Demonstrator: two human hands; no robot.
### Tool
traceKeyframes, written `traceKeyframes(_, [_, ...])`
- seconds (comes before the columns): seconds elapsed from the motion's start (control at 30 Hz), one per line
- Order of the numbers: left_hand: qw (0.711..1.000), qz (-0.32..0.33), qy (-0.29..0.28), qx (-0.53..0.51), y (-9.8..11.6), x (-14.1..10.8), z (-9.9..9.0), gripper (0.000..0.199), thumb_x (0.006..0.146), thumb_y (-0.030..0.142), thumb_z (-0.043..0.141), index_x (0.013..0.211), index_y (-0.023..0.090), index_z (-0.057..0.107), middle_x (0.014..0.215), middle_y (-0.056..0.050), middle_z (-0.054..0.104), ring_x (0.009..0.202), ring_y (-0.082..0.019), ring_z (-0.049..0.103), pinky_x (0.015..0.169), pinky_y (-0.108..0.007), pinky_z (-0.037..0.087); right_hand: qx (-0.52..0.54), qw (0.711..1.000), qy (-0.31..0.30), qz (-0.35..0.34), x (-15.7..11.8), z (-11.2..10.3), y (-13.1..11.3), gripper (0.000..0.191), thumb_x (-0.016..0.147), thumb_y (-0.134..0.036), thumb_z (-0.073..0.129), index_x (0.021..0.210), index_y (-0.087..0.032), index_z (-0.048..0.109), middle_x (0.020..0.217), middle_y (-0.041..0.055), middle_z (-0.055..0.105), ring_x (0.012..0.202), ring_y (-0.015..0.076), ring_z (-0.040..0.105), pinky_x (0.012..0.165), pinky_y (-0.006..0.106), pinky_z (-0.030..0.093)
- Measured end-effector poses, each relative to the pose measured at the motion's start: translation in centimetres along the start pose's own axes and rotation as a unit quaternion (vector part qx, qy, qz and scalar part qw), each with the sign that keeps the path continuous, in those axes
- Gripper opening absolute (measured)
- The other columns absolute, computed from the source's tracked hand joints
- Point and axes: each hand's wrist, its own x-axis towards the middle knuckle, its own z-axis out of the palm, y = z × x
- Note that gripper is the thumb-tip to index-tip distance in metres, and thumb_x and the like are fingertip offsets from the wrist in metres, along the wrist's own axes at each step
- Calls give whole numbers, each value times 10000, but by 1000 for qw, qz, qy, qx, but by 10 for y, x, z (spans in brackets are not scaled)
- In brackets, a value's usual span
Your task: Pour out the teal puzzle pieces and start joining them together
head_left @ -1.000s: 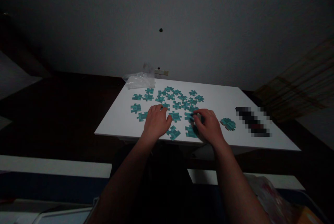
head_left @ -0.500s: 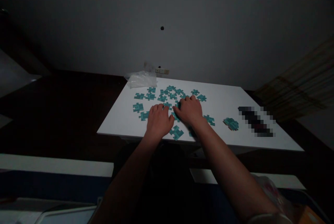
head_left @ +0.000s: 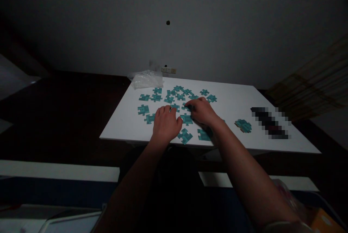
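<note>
Teal jigsaw pieces lie spread over the white table (head_left: 231, 99). My left hand (head_left: 166, 123) rests palm down near the front edge, fingers apart, beside a piece (head_left: 149, 119) on its left. Over to the right, my right hand (head_left: 201, 110) is bent with its fingertips on a piece (head_left: 186, 107); its palm side is hidden. Just below those fingertips lies another piece (head_left: 186, 119). Two more pieces (head_left: 185, 136) (head_left: 203, 134) sit by the front edge, the second partly beneath my right wrist.
A clear plastic bag (head_left: 147, 79) lies at the table's back left corner. Stacked teal pieces (head_left: 243, 125) are on the right, next to a dark pixelated object (head_left: 269, 123). A socket strip (head_left: 169, 70) is on the wall behind.
My right hand has shifted slightly right and turned, its fingers now pointing left, uncovering the piece between my hands. My left hand has stayed nearly in place. The view has tilted slightly.
</note>
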Motion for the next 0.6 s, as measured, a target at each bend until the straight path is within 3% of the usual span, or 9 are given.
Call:
traceKeyframes(0.07, [1000,2,4,-3,-1,0,1,340,1201,357,639,1449,176,788,1545,-207,772,1504,-415,668,1387,-594,507,24,999,-10,-28,0,-2,3,706,840,2,644,1405,-272,967,1256,126,935,1299,378,762,1149,552,597])
traceKeyframes(0.17, [1000,4,10,-3,-2,1,3,324,1192,355,633,1432,204,789,1536,-193,782,1486,-412,674,1369,-605,525,63,997,2,-50,1,-13,14,626,926,-44,604,1381,-289,957,1361,104,927,1340,353,793,1183,537,601])
traceKeyframes(0.27, [1000,4,9,-1,-3,2,3,327,1184,357,637,1436,214,790,1538,-186,784,1480,-406,682,1366,-604,531,73,996,52,1,-2,-29,35,553,1004,-133,583,1398,-300,934,1458,103,901,1343,348,804,1123,520,624])
traceKeyframes(0.37, [1000,5,4,4,-4,2,2,358,1186,357,627,1459,197,794,1552,-197,778,1488,-410,689,1364,-600,541,73,993,73,55,-11,-39,62,479,1031,-213,591,1355,-271,940,1360,133,910,1199,354,817,1030,518,623])
traceKeyframes(0.47, [1000,5,4,11,-5,3,3,379,1186,364,627,1476,195,802,1569,-200,779,1506,-412,692,1368,-598,551,62,994,65,60,-23,-38,80,421,1031,-243,608,1268,-258,956,1289,149,907,1214,376,800,1081,561,603])
traceKeyframes(0.6, [1000,6,15,18,-7,3,6,406,1171,355,626,1496,193,807,1585,-198,789,1513,-411,696,1363,-601,572,41,997,62,32,-30,-29,80,368,1058,-234,626,1225,-249,954,1278,157,910,1282,404,763,1172,605,573])
